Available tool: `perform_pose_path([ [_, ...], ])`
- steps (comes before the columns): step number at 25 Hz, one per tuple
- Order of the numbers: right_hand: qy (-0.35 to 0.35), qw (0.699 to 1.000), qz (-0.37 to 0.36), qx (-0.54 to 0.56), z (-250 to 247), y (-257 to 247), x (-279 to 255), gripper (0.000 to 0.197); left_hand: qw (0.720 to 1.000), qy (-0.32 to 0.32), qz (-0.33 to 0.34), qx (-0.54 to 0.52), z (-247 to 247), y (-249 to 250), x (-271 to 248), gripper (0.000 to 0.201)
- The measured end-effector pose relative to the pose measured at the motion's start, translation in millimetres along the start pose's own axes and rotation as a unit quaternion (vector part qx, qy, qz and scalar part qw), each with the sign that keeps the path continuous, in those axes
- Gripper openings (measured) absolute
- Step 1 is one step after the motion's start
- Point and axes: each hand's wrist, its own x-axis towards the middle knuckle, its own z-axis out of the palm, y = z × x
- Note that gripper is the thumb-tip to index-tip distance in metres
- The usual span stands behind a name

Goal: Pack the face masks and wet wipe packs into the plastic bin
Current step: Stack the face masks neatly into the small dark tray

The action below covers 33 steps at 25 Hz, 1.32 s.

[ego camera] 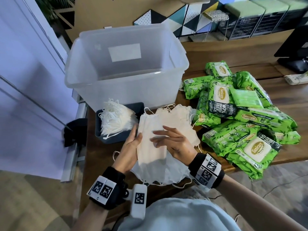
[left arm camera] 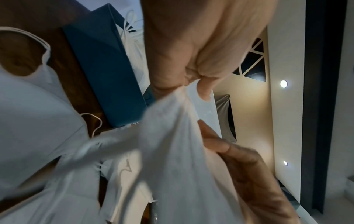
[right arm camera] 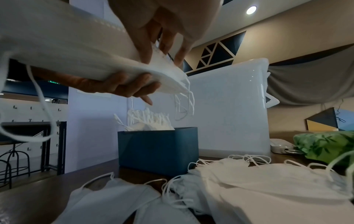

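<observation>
A stack of white face masks [ego camera: 147, 154] hangs above the table, held between both hands. My left hand [ego camera: 133, 140] grips it from below and the left, thumb on top. My right hand [ego camera: 160, 135] pinches it from the right, fingers lying across its top; in the right wrist view the thumb and fingers clamp the stack [right arm camera: 67, 50]. The clear plastic bin [ego camera: 126, 77] stands open behind the hands. More loose masks [ego camera: 180, 117] lie on the table, some of them under my hands [ego camera: 160, 174]. Green wet wipe packs [ego camera: 241, 117] are heaped at the right.
A dark blue box [ego camera: 115, 136] full of masks sits left of my hands, against the bin's front. A white wall panel [ego camera: 25, 80] runs along the table's left edge. A black monitor base [ego camera: 295, 47] and a power strip [ego camera: 295, 79] stand far right.
</observation>
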Motion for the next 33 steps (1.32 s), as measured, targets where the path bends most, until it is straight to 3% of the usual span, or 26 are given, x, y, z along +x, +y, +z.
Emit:
perform_pose_path([
  [4, -0.030, 0.999, 0.017, -0.034, 14.3, -4.4, 9.8, 0.032, 0.999, 0.029, -0.008, 0.036, -2.5, -8.1, -5.1, 0.034],
  [7, -0.103, 0.993, 0.055, -0.018, 22.1, -21.6, 13.5, 0.061, 0.996, 0.038, -0.003, 0.076, -9.3, -5.7, -15.6, 0.025],
  [9, -0.112, 0.986, 0.124, 0.031, 15.6, -28.5, 12.5, 0.068, 0.993, 0.063, 0.014, 0.094, -22.8, 2.5, -24.7, 0.023],
  [12, -0.031, 0.955, 0.290, 0.061, 4.4, -7.1, 5.9, 0.065, 0.979, 0.167, 0.067, 0.099, -66.2, 22.5, -44.3, 0.022],
  [14, -0.106, 0.921, 0.376, -0.016, 7.0, 11.0, 0.7, 0.043, 0.967, 0.217, 0.102, 0.084, -89.9, 36.1, -59.4, 0.021],
  [16, -0.254, 0.881, 0.387, -0.098, 26.6, 15.7, -1.5, 0.029, 0.961, 0.238, 0.120, 0.070, -100.4, 43.1, -67.3, 0.019],
  [18, -0.364, 0.861, 0.331, -0.132, 55.3, 13.2, -0.2, 0.047, 0.959, 0.248, 0.123, 0.066, -99.3, 43.2, -66.2, 0.019],
  [21, -0.439, 0.841, 0.275, -0.155, 91.4, 11.7, 8.2, 0.080, 0.954, 0.261, 0.129, 0.066, -98.3, 38.6, -62.1, 0.020],
  [25, -0.436, 0.849, 0.245, -0.169, 100.0, 13.3, 14.2, 0.079, 0.956, 0.258, 0.123, 0.065, -98.0, 37.7, -60.7, 0.017],
  [28, -0.331, 0.870, 0.319, -0.176, 68.4, 23.3, 0.6, 0.060, 0.956, 0.260, 0.118, 0.065, -99.3, 38.5, -62.6, 0.016],
  [31, -0.288, 0.837, 0.433, -0.170, 17.9, 43.7, -24.3, 0.038, 0.954, 0.269, 0.119, 0.058, -100.6, 38.6, -62.5, 0.016],
  [33, -0.330, 0.817, 0.451, -0.143, 8.5, 43.3, -34.5, 0.046, 0.956, 0.262, 0.117, 0.057, -99.6, 37.8, -57.3, 0.021],
])
